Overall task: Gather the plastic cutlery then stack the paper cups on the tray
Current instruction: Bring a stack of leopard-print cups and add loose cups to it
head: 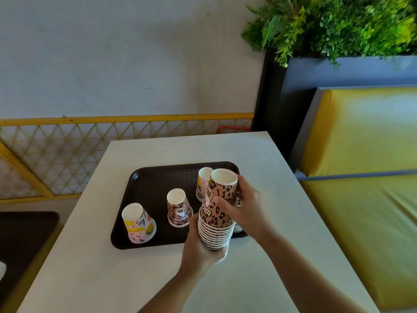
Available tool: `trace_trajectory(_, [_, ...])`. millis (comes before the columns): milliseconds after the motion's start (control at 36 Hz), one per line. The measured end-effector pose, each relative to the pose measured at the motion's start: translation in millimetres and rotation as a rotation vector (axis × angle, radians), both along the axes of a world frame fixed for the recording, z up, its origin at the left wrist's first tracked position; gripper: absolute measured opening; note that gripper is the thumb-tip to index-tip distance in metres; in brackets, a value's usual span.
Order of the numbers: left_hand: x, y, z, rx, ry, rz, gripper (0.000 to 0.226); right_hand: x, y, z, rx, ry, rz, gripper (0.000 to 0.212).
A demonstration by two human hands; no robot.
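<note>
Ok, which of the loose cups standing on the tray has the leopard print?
The middle cup, upside down between the two floral cups on the tray; it alone carries the pink leopard spots.

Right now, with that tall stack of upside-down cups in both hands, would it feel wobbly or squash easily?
The stack of cups is probably light, being thin paper. It may sway: it is tall and narrow, which could be why the left hand grips its lower rims while the right hand holds the top cup. Hard squeezing would likely dent the walls.
</note>
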State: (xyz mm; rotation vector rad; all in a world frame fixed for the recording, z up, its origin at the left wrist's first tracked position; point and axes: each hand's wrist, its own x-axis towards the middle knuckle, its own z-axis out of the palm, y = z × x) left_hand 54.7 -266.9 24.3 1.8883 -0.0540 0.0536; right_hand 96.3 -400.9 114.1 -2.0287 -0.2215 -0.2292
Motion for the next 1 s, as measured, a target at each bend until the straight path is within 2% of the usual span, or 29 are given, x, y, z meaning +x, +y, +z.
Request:
trace_trajectory(139, [1.9, -0.6, 0.7, 0.0, 0.013, 0.004, 0.084, 1.6, -2.3, 4.5, 0.071, -0.029, -0.01, 0.055])
trace_trajectory(278, [3.0, -2.6, 0.1, -0.025, 0.014, -0.006, 0.083, 4.3, -6.0, 8.9, 0.111, -0.079, -0.07, 0.047])
trace_trajectory(472, [4.3, -2.1, -1.8, -0.018, 0.012, 0.003, 0.082, 8.1, -8.7, 16.6, 0.156, -0.053, -0.076, 0.042])
trace_trajectory(611, [5.5, -1.8, -4.3, -0.013, 0.018, 0.002, 0.08, 15.9, -12.6, 22.4, 0.298, 0.006, -0.102, 0.04])
trace_trajectory(778, [4.4, -1.3, -4.6, -0.024, 0.019, 0.022, 0.076, 25.8, -21.4, 36.1, 0.576, 0.05, -0.137, 0.012])
trace_trajectory(889, [4.4, 1.0, -4.2, -0.055, 0.018, 0.042, 0.077, 38.0, -33.1, 41.1, 0.703, 0.041, -0.255, 0.028])
trace_trajectory(1000, [5.9, 3.1, -4.1, -0.069, 0.027, 0.047, 0.08, 44.4, -35.8, 29.7, 0.467, -0.06, -0.377, 0.039])
